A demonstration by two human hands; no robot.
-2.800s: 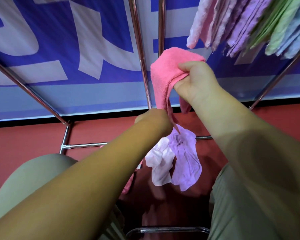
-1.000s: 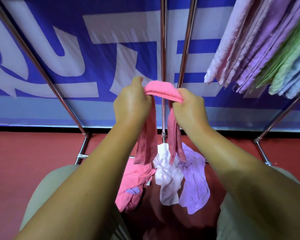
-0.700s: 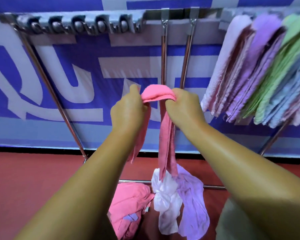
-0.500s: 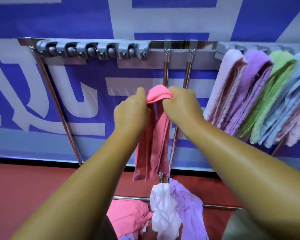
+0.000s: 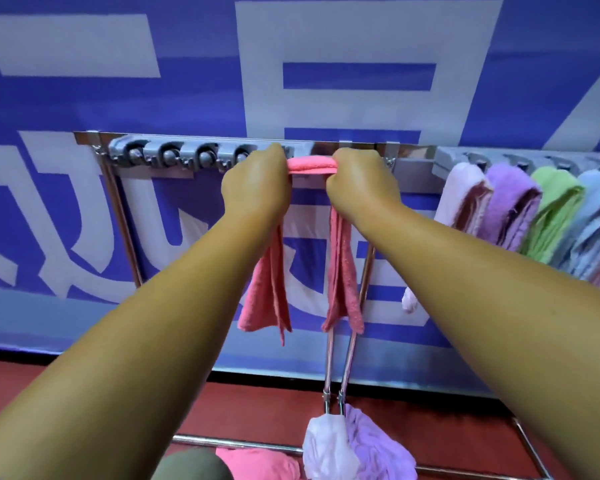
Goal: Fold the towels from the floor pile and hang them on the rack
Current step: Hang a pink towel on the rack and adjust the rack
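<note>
At the far left a metal rack is seen standing against a blue and white banner, with a grey strip of holders fixed along its top bar; those in view carry nothing. Just right of that strip the left hand is held up at the bar, its back turned to the camera. Its fingers are curled round one side of a pink towel; the fingertips are hidden behind the hand, so how the thumb lies cannot be told. The towel is held level with the top bar, folded into a narrow band, its short middle span stretched flat between the two hands and its two ends hanging free below them. It is judged to be pulled taut so that the fold can be set onto a holder; whether it touches the rack cannot be told. The right hand is closed round the other side in the same manner, fingertips likewise hidden. Further right, hung towels in pale pink, purple, green and blue are packed side by side, each folded narrow, which suggests the same is meant for this one. Low down, a pile of pink, white and purple cloth lies on the red floor by the rack's foot, so more folding is judged to remain.
</note>
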